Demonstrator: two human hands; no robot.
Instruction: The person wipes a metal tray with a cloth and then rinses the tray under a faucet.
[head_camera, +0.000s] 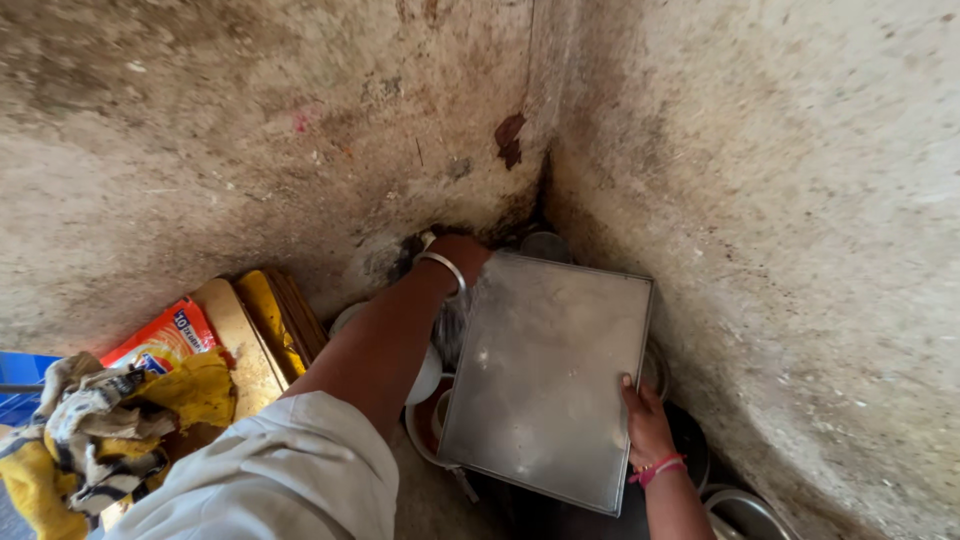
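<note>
Both hands are on the square steel tray (545, 380), and it is tilted up on edge in the corner of the room. The left hand (458, 255), a silver bangle (443, 268) at the wrist, grips the tray's far left corner, fingers curled behind the metal so their spread cannot be told. The right hand (645, 420), with pink bangles (658, 468) on its wrist, clamps the right edge, thumb pressed flat on the face, fingers hidden behind.

The step in hand looks like shifting the tray clear of the vessels stacked under it. A white bowl (428, 375) and a reddish-lined pot (428, 420) peek out at its left edge, a round steel rim (545, 243) shows just beyond its far edge, and another steel vessel (745, 512) sits at the near right. Any next move calls for a firm two-handed hold and a level swing, since the tray hangs right over that crowded pile and close to the wall.

The walls (780, 200) are rough grey plaster, stained dark where they meet. To the left, wooden boards (240, 335) lean against the wall beside an orange packet (165, 340), with a bundle of yellow and grey cloth (100, 430) nearer in and a blue crate (20, 385) at the left edge.
</note>
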